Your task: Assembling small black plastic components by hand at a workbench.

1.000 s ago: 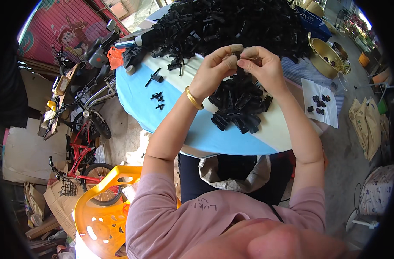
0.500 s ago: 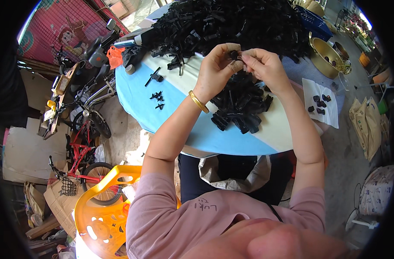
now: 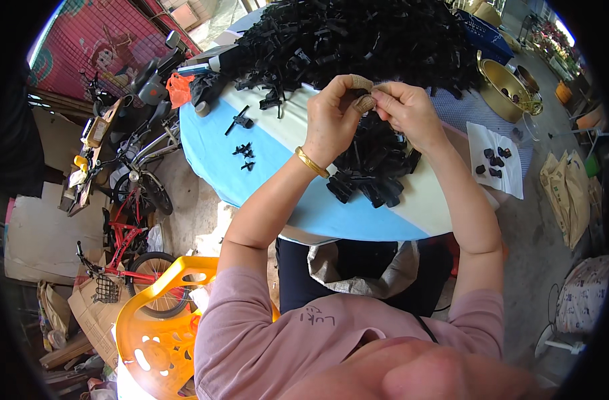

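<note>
Blue table (image 3: pixel 264 167) — hands (fingertips pinched) together

black plastic parts (image 3: pixel 374 170), table (image 3: pixel 264 167) blue/white, gold bangle (image 3: pixel 311 163), pink sleeves (image 3: pixel 251 313), orange chair (image 3: pixel 154 327).

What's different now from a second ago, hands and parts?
Little has changed. Both hands stay raised together over the small pile of black parts, fingertips meeting. The left hand and right hand have shifted their fingers slightly around a small dark piece pinched between them; it is too small to make out. Nothing was put down or picked up. The big black heap, the loose pieces and the gold bowl are unmoved.
</note>
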Available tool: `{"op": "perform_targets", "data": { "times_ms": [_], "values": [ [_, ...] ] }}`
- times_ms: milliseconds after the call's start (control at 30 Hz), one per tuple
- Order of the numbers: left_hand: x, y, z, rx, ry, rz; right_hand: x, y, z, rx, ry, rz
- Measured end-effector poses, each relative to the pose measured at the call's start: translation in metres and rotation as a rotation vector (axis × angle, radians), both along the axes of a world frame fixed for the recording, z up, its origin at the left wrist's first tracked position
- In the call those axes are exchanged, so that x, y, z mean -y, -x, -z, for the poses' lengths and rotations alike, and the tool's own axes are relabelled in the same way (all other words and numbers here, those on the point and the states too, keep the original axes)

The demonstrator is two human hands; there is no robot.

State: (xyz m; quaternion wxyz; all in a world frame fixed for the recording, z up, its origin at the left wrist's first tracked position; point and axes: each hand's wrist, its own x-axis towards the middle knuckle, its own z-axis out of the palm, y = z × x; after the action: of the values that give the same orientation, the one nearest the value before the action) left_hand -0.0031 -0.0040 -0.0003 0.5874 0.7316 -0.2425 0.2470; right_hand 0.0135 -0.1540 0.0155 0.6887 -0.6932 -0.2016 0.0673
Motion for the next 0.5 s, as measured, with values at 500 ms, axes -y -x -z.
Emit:
{"op": "perform_targets", "data": {
  "times_ms": [500],
  "values": [
    [-0.005,-0.001,-0.013,0.201,-0.220,-0.158,0.022,-0.016,-0.006,0.429,0.067,0.205]
  ]
}}
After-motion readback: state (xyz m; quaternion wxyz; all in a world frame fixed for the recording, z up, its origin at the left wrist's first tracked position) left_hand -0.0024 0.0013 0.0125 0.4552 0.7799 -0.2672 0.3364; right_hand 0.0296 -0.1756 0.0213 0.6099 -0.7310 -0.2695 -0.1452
